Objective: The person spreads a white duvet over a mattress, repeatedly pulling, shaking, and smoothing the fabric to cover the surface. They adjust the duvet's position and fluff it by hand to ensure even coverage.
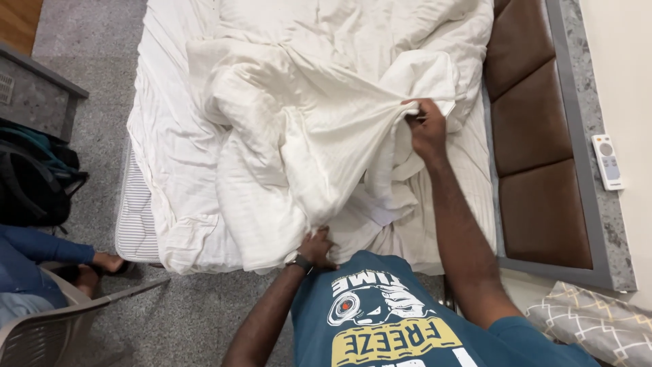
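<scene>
The right hand [426,126] pinches a bunched fold of the white duvet [305,136] near the brown padded headboard [536,136]; the left hand [316,248] grips its lower edge at the bed's [139,224] near side. A white remote [608,162] lies on the grey ledge [589,224]; a black backpack [30,183] sits at left.

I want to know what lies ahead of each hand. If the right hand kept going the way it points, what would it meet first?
Probably more of the bunched white sheet that the right hand already grips; depth is unclear.
</scene>
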